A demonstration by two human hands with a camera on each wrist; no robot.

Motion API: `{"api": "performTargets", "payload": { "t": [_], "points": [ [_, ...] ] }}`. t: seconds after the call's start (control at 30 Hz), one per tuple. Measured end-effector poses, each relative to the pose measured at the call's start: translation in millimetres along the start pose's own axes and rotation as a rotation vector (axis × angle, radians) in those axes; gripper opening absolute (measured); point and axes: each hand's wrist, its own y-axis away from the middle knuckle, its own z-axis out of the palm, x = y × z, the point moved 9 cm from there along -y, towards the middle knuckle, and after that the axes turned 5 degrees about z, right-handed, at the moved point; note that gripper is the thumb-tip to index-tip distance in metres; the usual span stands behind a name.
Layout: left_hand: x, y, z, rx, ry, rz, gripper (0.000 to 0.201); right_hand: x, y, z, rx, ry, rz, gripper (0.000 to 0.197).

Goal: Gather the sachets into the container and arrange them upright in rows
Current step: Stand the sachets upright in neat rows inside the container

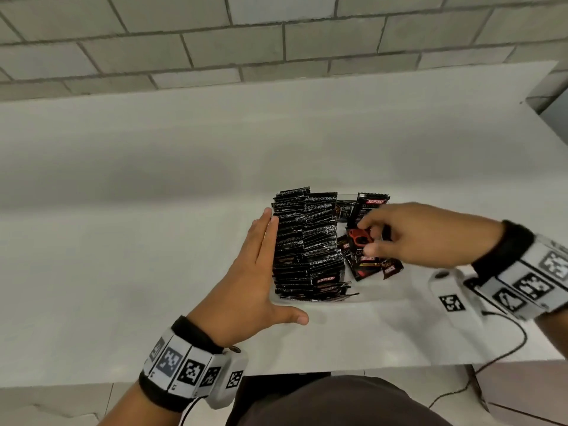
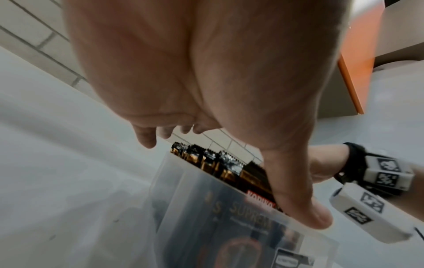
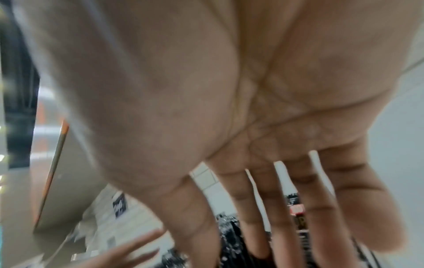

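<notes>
A clear plastic container point(image 1: 379, 298) stands on the white table point(image 1: 153, 241). Its left part is packed with black sachets standing upright in rows point(image 1: 307, 247). Several loose sachets point(image 1: 364, 267) lie tilted in its right part. My left hand point(image 1: 261, 265) lies flat against the container's left wall, fingers straight, thumb stretched along the front. In the left wrist view that thumb point(image 2: 309, 208) rests on the container rim point(image 2: 183, 181). My right hand point(image 1: 370, 238) reaches into the loose sachets, thumb and forefinger either side of a red-printed one. The right wrist view shows its fingers point(image 3: 263, 208) straight and spread, blurred.
A grey block wall point(image 1: 276, 41) runs behind the table. The table's front edge point(image 1: 368, 368) is close to my body, and a black cable point(image 1: 504, 345) trails over it at the right. An orange-edged board point(image 2: 353, 72) shows in the wrist views.
</notes>
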Motion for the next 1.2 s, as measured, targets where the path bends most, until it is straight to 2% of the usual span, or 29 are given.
{"api": "performTargets", "payload": {
  "t": [0.03,0.1,0.2,0.27,0.37,0.47,0.57,0.73,0.87,0.93,1.0,1.1,1.17,1.2],
  "points": [
    [2.2,0.3,-2.3,-0.005,-0.024,0.013,0.147,0.4,-8.9,-3.4,0.016,0.054,-0.022,0.042],
    [10.6,0.5,-4.7,-0.027,-0.123,0.074,0.133,-2.8,-26.0,4.0,-0.017,0.172,-0.076,0.038],
    [31.5,0.4,-2.3,-0.027,-0.293,0.238,0.095,-5.7,-42.5,29.9,-0.137,0.403,-0.117,0.052],
    [44.5,1.0,4.0,-0.035,-0.311,0.323,0.077,-8.3,-46.7,39.4,-0.177,0.516,-0.131,0.06],
    [57.5,0.2,18.6,-0.068,-0.337,0.415,0.063,-13.7,-50.0,45.1,-0.187,0.603,-0.151,0.064],
    [52.7,-4.4,32.8,-0.131,-0.333,0.4,0.057,-12.2,-53.1,51.2,-0.196,0.634,-0.134,0.071],
    [43.8,-10.6,31.6,-0.125,-0.295,0.346,0.054,-10.4,-53.2,52.5,-0.197,0.588,-0.118,0.071],
    [41.6,-14.5,27.8,-0.126,-0.255,0.309,0.049,-8.0,-52.7,49.2,-0.178,0.48,-0.132,0.045],
    [43.9,-13.7,27.1,-0.158,-0.247,0.309,0.049,-8.1,-49.9,47.9,-0.17,0.394,-0.151,0.045],
    [44.8,-14.1,23.0,-0.148,-0.215,0.316,0.047,-9.2,-44.8,39.8,-0.156,0.313,-0.17,0.036],
    [49.1,-14.1,11.7,-0.066,-0.141,0.351,0.039,-9.5,-35.5,20.6,-0.119,0.206,-0.176,0.026],
    [54.6,-12.0,-22.5,0.163,0.101,0.325,0.034,-12.7,-10.8,-32.6,0.01,0.01,-0.173,0.025],
    [56.6,-12.3,-46.0,0.296,0.263,0.26,0.045,-25.7,11.7,-69.9,0.104,-0.11,-0.211,0.024],
    [57.9,-15.7,-52.1,0.31,0.339,0.23,0.056,-35.3,21.6,-82.9,0.129,-0.162,-0.241,0.024]
  ]
}}
